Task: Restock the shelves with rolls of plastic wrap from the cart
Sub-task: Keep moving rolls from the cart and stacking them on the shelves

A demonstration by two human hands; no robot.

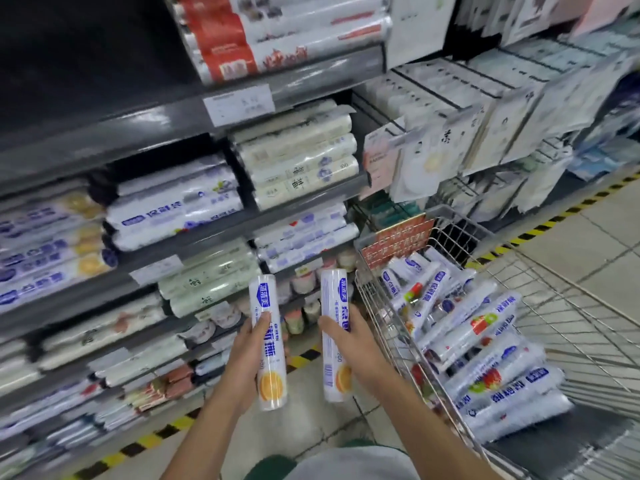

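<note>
Rolls of plastic wrap: we hold two, both upright, in the aisle between the shelves [194, 247] on the left and the cart [571, 306] on the right. The left roll [268, 341] is in our left hand [246, 358], with fingers and thumb curled round its middle. The right roll [334, 341] is in our right hand [355, 351], wrapped the same way at mid-length. Many more lie in a loose pile [485, 344] in the cart.

Risks, as we judge them:
- The wrappers look glossy, so a one-hand grip could slide and drop a roll to the floor [311, 420].
- The shelf stacks look tight and rounded, so pushing a roll in could nudge neighbours off the edge.
- Several similar brands sit close together and the frame is blurred, so a wrong slot is likely. The matching orange-print stack [52, 247] seems to be far left.
- Turning left with both hands full could clip the cart rim.

Look: both rolls are white cylinders with clear film ends, blue lettering and an orange slice printed near the bottom. They appear rigid and undented.
</note>
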